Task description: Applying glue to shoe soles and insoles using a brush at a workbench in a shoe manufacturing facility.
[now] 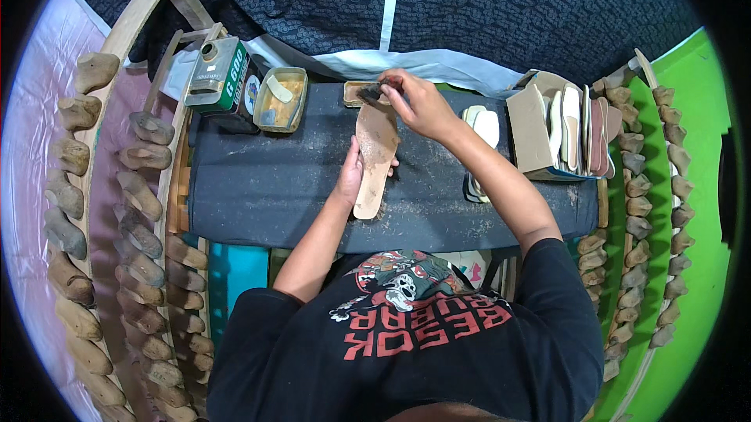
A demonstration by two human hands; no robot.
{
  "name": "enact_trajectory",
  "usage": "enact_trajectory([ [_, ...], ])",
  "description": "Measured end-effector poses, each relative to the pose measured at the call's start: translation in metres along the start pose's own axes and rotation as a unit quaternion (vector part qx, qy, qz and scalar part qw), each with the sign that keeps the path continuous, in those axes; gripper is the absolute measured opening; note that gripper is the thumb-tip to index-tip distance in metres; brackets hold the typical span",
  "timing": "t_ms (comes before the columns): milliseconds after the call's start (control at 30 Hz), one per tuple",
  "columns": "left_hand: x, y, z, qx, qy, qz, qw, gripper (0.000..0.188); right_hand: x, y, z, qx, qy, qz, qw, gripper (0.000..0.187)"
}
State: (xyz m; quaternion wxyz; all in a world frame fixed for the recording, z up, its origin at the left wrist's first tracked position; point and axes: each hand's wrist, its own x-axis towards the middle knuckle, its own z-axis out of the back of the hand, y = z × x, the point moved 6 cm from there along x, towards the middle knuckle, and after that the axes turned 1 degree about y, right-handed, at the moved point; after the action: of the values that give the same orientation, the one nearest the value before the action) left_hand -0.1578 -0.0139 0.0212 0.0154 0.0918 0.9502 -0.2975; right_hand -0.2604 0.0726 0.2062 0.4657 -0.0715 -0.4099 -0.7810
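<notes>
A tan shoe insole [377,140] is held up over the table, its narrower end toward me. My left hand [351,174] grips it by the left edge, with fingertips showing past its right edge. My right hand [421,103] pinches a dark, brush-like piece [371,94] over the insole's far end; whether the two touch is hard to tell. Just behind that end sits a small shallow tray [352,92], partly covered by the dark piece and my right hand.
A dark cloth with scattered crumbs covers the table [258,187]. At back left stand a green-and-grey metal can [220,82] and a yellowish tub [292,82]. Pale insoles [483,126] lie beside a cardboard box [532,129] of more soles. Racks of wooden shoe lasts [142,269] flank both sides.
</notes>
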Motion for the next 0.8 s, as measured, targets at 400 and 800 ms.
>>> enact_trajectory([
  [400, 0.008, 0.002, 0.006, 0.01, 0.013, 0.003, 1.0, 0.068, -0.009, 0.001, -0.004, 0.001, 0.017, -0.001, 1.0, 0.023],
  [800, 0.006, -0.006, 0.003, 0.008, 0.013, -0.011, 1.0, 0.07, -0.009, -0.023, 0.009, 0.011, 0.0, -0.032, 0.999, 0.021],
])
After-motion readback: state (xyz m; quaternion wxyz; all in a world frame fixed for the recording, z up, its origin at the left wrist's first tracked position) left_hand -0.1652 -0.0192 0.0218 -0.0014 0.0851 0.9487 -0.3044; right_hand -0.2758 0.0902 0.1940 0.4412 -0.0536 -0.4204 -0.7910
